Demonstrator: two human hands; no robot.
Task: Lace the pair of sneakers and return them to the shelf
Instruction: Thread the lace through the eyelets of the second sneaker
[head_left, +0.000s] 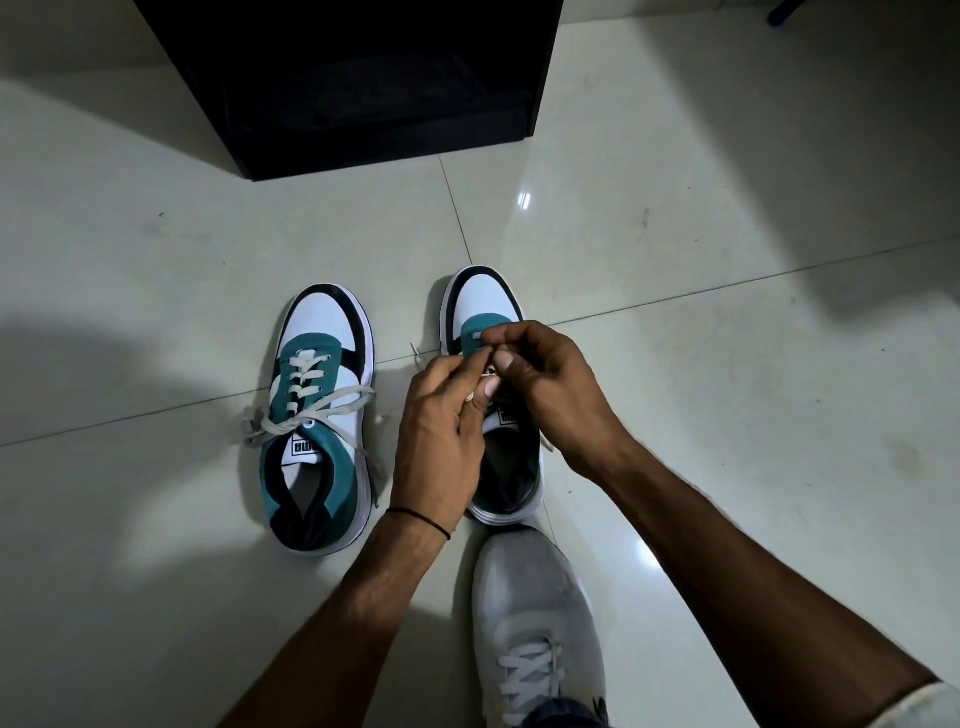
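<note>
Mid-frame, both hands, left hand (441, 415) and right hand (545, 379), are pinching the lace (488, 370) over the right-side sneaker (485, 296); threading the next eyelet likely follows.

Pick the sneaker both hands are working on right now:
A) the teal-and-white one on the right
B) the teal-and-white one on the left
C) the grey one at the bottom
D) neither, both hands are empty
A: the left hand and right hand meet over the right sneaker, pinching its lace, while the left sneaker sits apart, already laced, on the floor.
</note>
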